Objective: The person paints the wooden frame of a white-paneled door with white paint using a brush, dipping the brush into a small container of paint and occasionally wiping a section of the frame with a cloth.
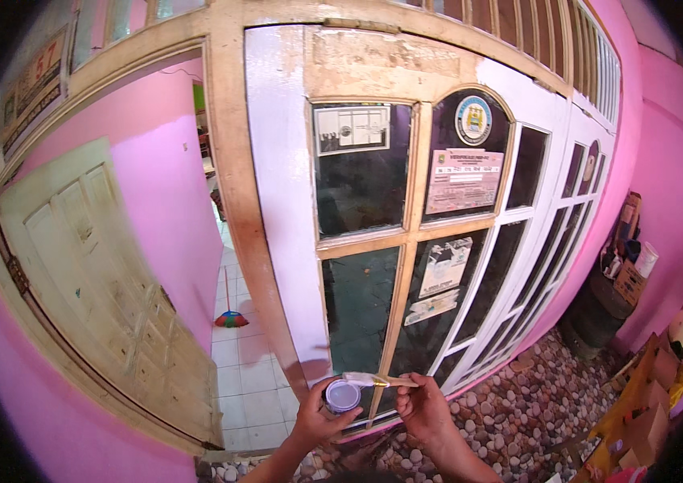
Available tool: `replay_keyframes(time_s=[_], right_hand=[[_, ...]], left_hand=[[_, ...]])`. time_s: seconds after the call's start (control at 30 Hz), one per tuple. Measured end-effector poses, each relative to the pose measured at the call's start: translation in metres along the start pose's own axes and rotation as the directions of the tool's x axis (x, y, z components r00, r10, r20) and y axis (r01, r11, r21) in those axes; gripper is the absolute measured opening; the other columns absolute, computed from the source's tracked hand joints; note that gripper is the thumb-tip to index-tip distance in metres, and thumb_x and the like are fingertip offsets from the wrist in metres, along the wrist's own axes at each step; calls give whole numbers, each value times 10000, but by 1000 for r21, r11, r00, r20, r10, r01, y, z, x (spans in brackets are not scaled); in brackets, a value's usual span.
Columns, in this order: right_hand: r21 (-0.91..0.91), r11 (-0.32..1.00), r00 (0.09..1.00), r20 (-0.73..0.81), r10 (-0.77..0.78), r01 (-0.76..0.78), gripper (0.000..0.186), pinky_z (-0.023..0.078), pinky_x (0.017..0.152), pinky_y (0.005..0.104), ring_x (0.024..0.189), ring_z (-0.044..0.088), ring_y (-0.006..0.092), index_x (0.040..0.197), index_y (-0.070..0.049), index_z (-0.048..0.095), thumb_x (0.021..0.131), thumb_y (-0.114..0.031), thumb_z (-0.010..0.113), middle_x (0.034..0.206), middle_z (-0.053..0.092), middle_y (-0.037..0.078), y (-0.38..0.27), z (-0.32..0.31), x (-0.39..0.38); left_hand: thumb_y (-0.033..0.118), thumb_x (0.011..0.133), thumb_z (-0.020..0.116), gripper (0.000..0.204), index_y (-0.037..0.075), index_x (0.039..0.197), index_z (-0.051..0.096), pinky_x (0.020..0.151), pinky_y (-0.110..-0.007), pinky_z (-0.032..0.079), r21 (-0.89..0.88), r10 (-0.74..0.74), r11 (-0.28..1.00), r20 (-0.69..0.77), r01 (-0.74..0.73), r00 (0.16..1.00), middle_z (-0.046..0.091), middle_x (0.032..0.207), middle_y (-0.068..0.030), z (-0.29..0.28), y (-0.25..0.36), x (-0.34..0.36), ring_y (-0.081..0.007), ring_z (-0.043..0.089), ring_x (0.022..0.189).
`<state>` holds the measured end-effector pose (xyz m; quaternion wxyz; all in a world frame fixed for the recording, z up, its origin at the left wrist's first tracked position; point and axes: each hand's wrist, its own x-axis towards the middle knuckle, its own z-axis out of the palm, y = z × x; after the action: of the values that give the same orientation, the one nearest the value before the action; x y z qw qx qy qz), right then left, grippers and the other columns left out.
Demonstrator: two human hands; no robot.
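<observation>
My left hand point(319, 420) is wrapped round a small open tin of pale lilac-white paint point(343, 395) at the lower middle. In my right hand point(426, 414) is a paintbrush point(381, 379), pinched by its wooden handle. The brush lies nearly level, its paint-coated bristles pointing left over the far rim of the tin. Both hands are in front of a wooden window frame point(414, 236) with dark glass panes. The frame's left stile point(281, 161) is coated pale white, while its top rail and middle bars show bare wood.
A weathered door point(100, 282) stands open on the left, with a colourful broom point(231, 319) on the tiled floor beyond. Papers point(464, 179) stick to the panes. Pebbles point(510, 402) cover the ground. A dark barrel point(595, 310) and cardboard boxes point(649, 427) stand at the right.
</observation>
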<state>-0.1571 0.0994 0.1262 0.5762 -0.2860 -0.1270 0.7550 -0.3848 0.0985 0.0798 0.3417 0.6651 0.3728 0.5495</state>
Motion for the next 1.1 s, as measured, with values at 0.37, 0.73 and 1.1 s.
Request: replay_keyframes(time_s=[0.37,0.73,1.1], right_hand=[[2,627,560,448,-697,779,237,569,634,351,676,681,248,1168,-1,610,1039,-188,541,854,691,144,-63,143,-3],[60,228,167,508,-845,972,285,590,807,316,858,721,211,1251,77,592,1024,-96,592,1010,698,175,-87,248,26],[77,16,-29,549,-835,997,244,612,803,315,877,705,197,1218,83,614,1004,-32,592,1013,666,155,-83,271,45]], left_hand=[[202,751,915,736,-3,1331,510,986,-350,510,29,-194,980,-68,197,979,651,1207,-130,-20,7,-30,-214,641,1134],[210,768,903,736,-4,1344,496,949,-339,505,150,-164,971,-155,187,974,613,1207,-126,-26,16,-59,-201,603,1117],[195,780,891,703,0,1326,493,967,-352,506,192,-229,944,-198,267,953,604,1211,-125,-34,13,-73,-210,603,1133]])
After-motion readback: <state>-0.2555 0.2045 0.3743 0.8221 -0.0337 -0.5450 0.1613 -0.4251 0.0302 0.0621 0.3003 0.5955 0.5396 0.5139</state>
